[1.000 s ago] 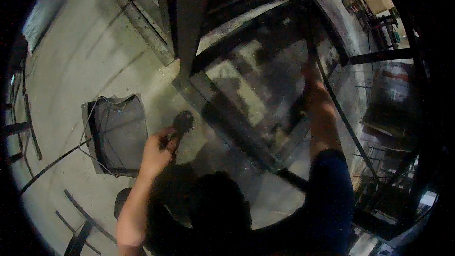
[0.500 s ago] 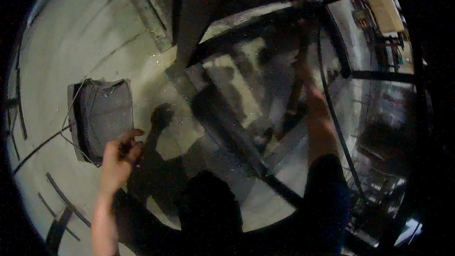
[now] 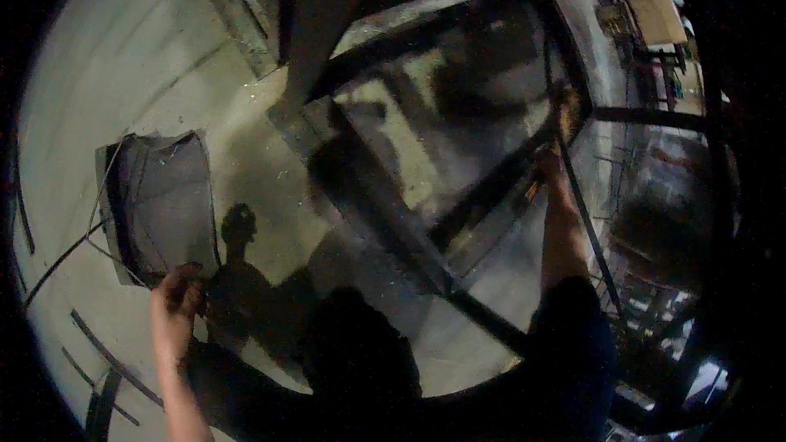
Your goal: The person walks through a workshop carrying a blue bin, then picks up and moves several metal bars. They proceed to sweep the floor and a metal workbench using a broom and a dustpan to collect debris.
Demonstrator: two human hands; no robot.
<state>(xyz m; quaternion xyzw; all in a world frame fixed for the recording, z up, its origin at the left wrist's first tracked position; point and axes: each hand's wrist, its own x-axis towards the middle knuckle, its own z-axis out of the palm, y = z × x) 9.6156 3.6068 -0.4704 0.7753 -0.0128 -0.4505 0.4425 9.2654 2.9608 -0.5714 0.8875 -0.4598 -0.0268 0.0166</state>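
On the left, my left hand (image 3: 174, 293) is raised with its fingers curled in, over the lower edge of a grey, dark-edged panel (image 3: 170, 205) lying on the floor. Whatever those fingers may hold is too dark to make out. My right hand (image 3: 552, 160) reaches forward to the right side of a dark angular metal frame (image 3: 389, 209). Its fingers are closed by a long dark bar-like shape (image 3: 499, 184), and a small orange-brown patch shows just under them. Blur and shadow hide what it grips.
A dark upright post (image 3: 315, 33) rises at the top centre. Thin dark rods (image 3: 102, 348) lie at lower left, and a thin cable or wire (image 3: 61, 262) crosses by the panel. At right stand black bars (image 3: 647, 117), a tan board (image 3: 657, 12) and cluttered gear. Shadows cover the pale floor.
My left hand has moved down and slightly left. My right hand has drawn back toward me and a little right. A long dark shape now slants across the frame beside it.
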